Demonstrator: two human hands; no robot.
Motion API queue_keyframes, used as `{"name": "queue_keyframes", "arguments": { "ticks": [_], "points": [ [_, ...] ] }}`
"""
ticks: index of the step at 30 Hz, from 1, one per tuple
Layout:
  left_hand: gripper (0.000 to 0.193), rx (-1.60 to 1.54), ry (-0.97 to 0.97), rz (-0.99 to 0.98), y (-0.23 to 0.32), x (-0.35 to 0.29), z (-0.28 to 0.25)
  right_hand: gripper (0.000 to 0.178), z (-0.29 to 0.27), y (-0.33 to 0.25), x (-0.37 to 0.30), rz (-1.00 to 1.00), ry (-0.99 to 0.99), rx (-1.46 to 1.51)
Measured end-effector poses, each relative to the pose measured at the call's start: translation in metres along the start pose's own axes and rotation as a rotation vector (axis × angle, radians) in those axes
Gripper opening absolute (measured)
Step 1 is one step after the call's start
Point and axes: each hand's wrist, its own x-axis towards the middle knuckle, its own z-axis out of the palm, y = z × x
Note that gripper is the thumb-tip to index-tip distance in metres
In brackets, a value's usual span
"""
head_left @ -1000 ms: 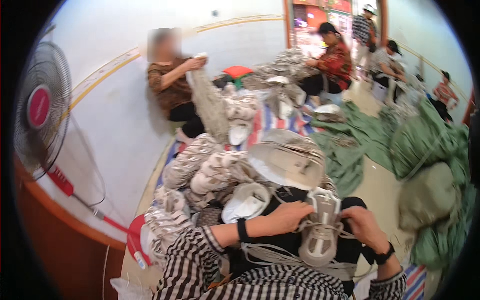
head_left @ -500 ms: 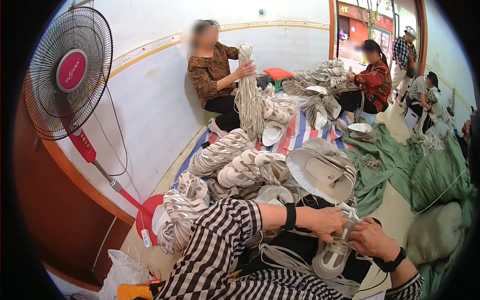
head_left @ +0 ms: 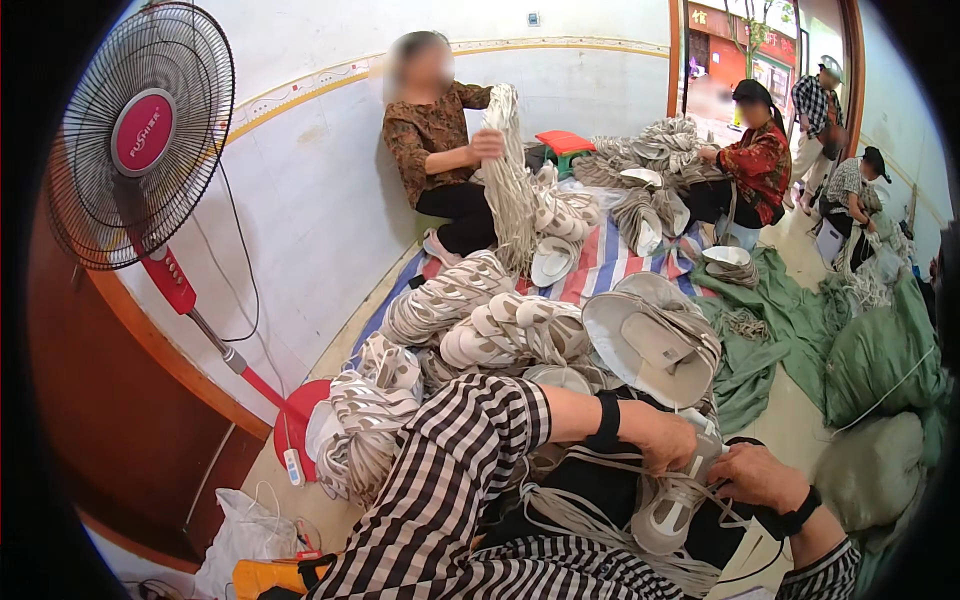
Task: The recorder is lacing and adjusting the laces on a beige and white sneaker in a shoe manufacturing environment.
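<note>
A beige and white shoe upper (head_left: 665,520) lies across my lap, its toe toward me. My left hand (head_left: 668,440) is closed on its upper part, with the fingers curled down and mostly hidden. My right hand (head_left: 762,476) pinches at the lacing on the other side, where a thin pale shoelace (head_left: 735,515) loops out below the fingers. Beside the upper, a bundle of long beige laces (head_left: 570,515) hangs over my dark trousers. Just beyond my hands rests a nested stack of shoe uppers (head_left: 650,340).
More stacked uppers (head_left: 510,330) fill the floor ahead on a striped sheet (head_left: 610,265). A standing fan (head_left: 145,135) is at left. One co-worker (head_left: 440,150) holds a lace bundle; another sits (head_left: 755,165) by the doorway. Green sacks (head_left: 880,360) lie at right.
My left hand has shifted slightly right and turned, its fingers now curled inward. My right hand has moved a little right, with a lace loop showing beneath it. The view has shifted slightly.
</note>
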Motion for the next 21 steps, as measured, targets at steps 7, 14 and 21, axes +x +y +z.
{"name": "queue_keyframes", "arguments": {
  "ticks": [7, 14, 21],
  "points": [
    [0.015, -0.022, 0.025, 0.026, -0.001, 0.007, 0.001, 0.019, 0.013, 0.004, -0.008, 0.009, 0.114, 0.018],
    [0.018, -0.13, -0.023, -0.027, 0.008, 0.008, -0.007, 0.018, 0.025, 0.022, 0.005, 0.054, 0.09, 0.277],
    [0.021, -0.066, -0.096, -0.321, 0.023, 0.014, 0.004, 0.02, 0.04, 0.014, 0.016, 0.193, -0.099, 0.101]
  ]
}}
